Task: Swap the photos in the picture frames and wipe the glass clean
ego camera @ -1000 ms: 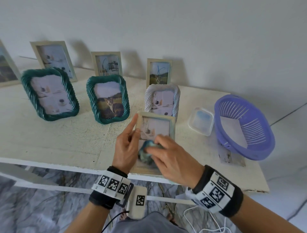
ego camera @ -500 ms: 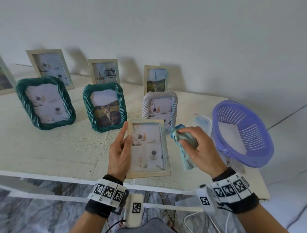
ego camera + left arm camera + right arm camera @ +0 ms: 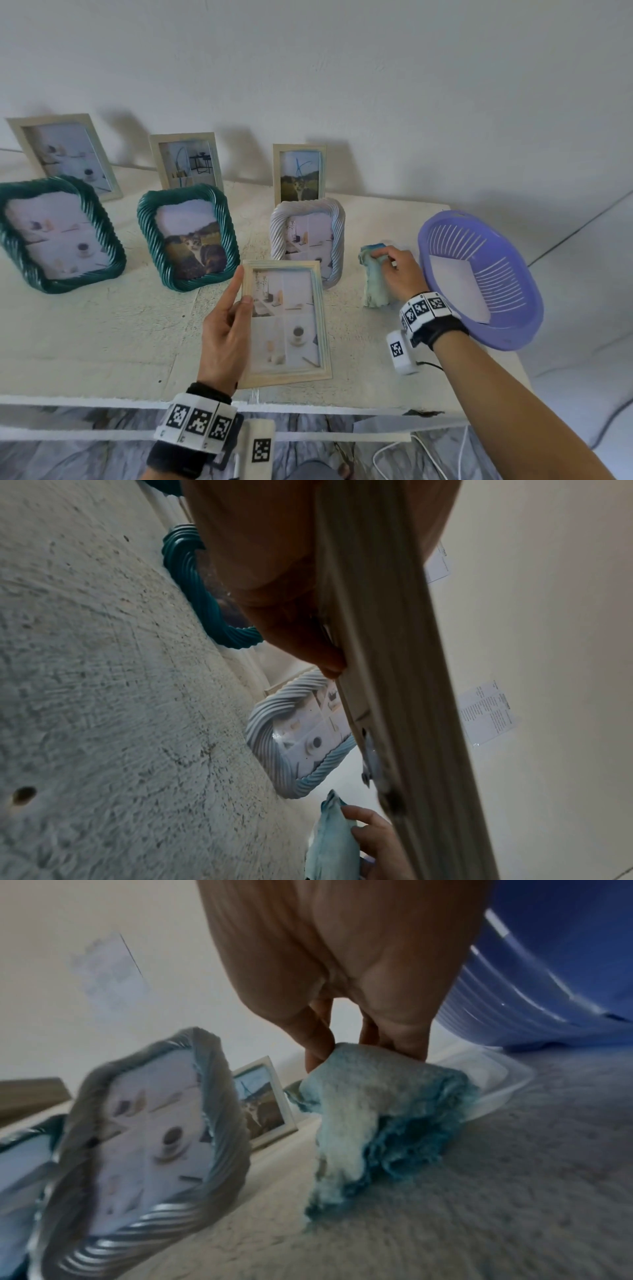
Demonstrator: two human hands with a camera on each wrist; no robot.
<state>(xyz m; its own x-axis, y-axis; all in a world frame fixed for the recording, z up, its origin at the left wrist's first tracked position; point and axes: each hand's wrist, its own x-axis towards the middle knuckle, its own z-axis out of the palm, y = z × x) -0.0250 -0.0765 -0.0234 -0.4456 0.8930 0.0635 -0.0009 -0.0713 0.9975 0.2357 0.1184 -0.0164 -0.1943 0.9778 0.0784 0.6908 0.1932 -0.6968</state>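
Observation:
My left hand (image 3: 228, 318) holds a pale wooden frame (image 3: 286, 323) by its left edge above the table's front, thumb on the glass, forefinger straight along the side. The frame's edge (image 3: 387, 669) fills the left wrist view. My right hand (image 3: 397, 274) pinches a blue-and-cream cloth (image 3: 373, 277) by its top; the cloth (image 3: 373, 1123) hangs down onto the table between the white rope-pattern frame (image 3: 308, 240) and the purple basket (image 3: 479, 277). Several other frames stand behind: two teal ones (image 3: 188, 236) and three pale wooden ones (image 3: 299, 173) by the wall.
A clear plastic lid (image 3: 493, 1080) lies flat behind the cloth, mostly hidden in the head view. The white table (image 3: 102, 325) ends close to me at its front edge; the wall rises right behind the back row. A white cable (image 3: 404, 448) hangs below the table.
My right hand has carried the cloth off the glass, to the right and down to the table beside the basket. The left hand keeps hold of the wooden frame, which now shows fully.

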